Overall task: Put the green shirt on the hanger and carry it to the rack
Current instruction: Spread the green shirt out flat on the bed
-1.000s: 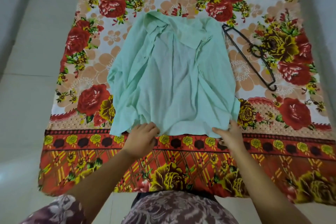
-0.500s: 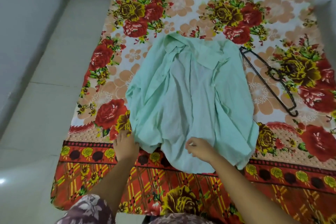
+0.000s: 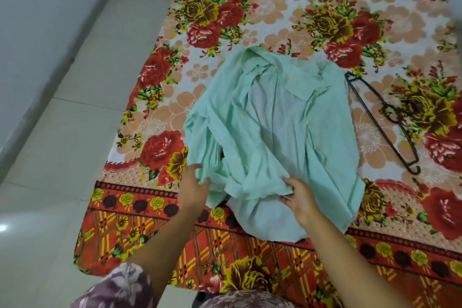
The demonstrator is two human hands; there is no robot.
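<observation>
Green shirt (image 3: 270, 132) lies crumpled, front open, on the floral sheet (image 3: 250, 17), collar (image 3: 255, 62) at the far end, hem near me. My left hand (image 3: 193, 189) grips the near-left edge of the shirt, with cloth folded over the fingers. My right hand (image 3: 300, 199) pinches a bunch of hem cloth near the middle. Black hanger (image 3: 375, 117) lies flat on the sheet just right of the shirt, untouched, with its far tip close to the shirt's shoulder. Rack is not in view.

Shirt looks thin, light and limp, and it wrinkles and sags wherever it is lifted. It has no stiffness, so the hem is a poor place to control it from. Better hold, I judge, is at the collar or shoulders, spreading the neck opening so the hanger arms can slide in one at a time. Hanger looks rigid and thin, so take it by the hook. Sheet lies over a tiled floor (image 3: 75, 132).
</observation>
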